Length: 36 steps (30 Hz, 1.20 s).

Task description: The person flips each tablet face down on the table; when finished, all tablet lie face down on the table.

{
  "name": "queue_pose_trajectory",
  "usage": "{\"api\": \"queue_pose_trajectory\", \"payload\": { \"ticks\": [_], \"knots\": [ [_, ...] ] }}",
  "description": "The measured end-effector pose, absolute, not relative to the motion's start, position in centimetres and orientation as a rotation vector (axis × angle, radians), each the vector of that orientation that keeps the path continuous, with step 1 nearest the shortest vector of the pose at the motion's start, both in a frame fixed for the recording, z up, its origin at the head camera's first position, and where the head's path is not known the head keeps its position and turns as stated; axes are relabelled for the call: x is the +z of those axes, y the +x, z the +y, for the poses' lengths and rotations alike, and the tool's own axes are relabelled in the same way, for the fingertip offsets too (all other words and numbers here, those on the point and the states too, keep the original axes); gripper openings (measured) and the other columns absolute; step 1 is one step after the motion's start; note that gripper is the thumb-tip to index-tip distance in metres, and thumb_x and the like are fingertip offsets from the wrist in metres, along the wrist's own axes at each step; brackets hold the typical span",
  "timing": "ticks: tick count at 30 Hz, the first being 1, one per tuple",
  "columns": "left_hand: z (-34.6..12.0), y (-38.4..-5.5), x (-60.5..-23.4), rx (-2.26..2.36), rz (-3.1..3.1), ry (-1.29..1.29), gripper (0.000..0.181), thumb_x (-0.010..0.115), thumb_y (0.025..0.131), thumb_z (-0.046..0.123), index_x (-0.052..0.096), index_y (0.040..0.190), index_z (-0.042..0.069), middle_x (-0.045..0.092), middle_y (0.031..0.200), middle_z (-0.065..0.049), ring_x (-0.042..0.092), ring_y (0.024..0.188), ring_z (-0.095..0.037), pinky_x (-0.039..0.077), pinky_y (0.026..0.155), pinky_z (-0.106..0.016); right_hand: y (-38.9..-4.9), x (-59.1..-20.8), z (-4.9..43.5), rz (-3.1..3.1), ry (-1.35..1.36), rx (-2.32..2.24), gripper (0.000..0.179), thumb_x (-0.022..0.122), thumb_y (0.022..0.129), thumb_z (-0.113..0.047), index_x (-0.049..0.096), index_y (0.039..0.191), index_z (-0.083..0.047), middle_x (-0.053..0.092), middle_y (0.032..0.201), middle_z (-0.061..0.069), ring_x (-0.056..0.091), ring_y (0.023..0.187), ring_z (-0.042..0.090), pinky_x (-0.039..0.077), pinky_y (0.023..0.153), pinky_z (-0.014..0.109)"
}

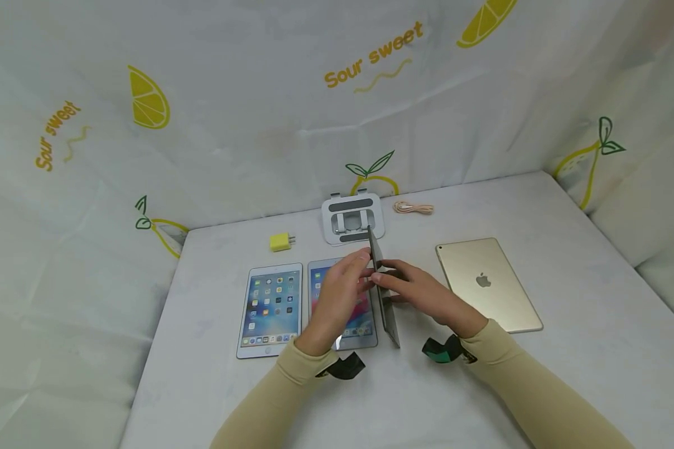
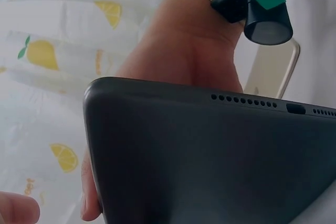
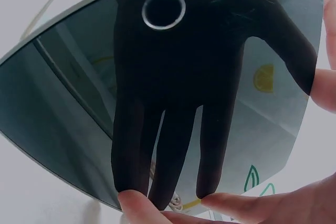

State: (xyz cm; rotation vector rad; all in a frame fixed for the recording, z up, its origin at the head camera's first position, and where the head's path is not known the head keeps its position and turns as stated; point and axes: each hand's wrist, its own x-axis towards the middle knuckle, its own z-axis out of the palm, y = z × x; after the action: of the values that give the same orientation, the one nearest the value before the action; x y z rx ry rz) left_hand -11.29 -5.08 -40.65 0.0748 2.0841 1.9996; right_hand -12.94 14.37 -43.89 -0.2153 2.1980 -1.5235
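Grey tablet (image 1: 388, 317) edge-on, screen (image 3: 173, 85) cropped, seemingly dark

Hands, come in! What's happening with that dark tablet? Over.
Right grip holds dark tablet, tipped up steeply. Left grip close beside it, contact unclear. Possible obstacle: lit tablet below left grip.
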Motion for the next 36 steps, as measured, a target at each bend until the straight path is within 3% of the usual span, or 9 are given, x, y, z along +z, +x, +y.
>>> {"api": "queue_pose_trajectory", "payload": {
  "ticks": [15, 25, 36],
  "knots": [
    [-4.7, -10.8, -40.8, 1.969, 2.121, 0.070, 0.057, 0.050, 0.112, 0.052, 0.058, 0.156, 0.016, 0.061, 0.157, -0.003, 0.068, 0.133, -0.023, 0.054, 0.118, -0.046, -13.0, -43.9, 14.9, 2.101, -0.256, -1.587, 0.084, 0.057, 0.108, -0.052, 0.028, 0.169, -0.001, 0.036, 0.172, 0.027, 0.051, 0.151, 0.047, 0.052, 0.117, 0.057],
    [-4.4, -10.7, -41.2, 1.932, 2.149, 0.077, 0.056, 0.052, 0.110, 0.056, 0.058, 0.156, 0.025, 0.060, 0.156, 0.001, 0.066, 0.134, -0.025, 0.048, 0.122, -0.055, -13.0, -43.5, 15.6, 2.143, -0.262, -1.544, 0.085, 0.059, 0.107, -0.053, 0.031, 0.168, -0.002, 0.041, 0.169, 0.028, 0.063, 0.139, 0.044, 0.055, 0.114, 0.055],
    [-3.8, -11.3, -42.2, 1.944, 2.080, 0.127, 0.052, 0.045, 0.113, 0.050, 0.058, 0.156, 0.022, 0.059, 0.156, -0.004, 0.065, 0.134, -0.029, 0.046, 0.123, -0.058, -13.2, -41.7, 16.7, 2.272, -0.352, -1.565, 0.070, 0.072, 0.105, -0.039, 0.046, 0.163, -0.009, 0.052, 0.164, 0.016, 0.065, 0.139, 0.038, 0.064, 0.102, 0.045]
  ]
}}
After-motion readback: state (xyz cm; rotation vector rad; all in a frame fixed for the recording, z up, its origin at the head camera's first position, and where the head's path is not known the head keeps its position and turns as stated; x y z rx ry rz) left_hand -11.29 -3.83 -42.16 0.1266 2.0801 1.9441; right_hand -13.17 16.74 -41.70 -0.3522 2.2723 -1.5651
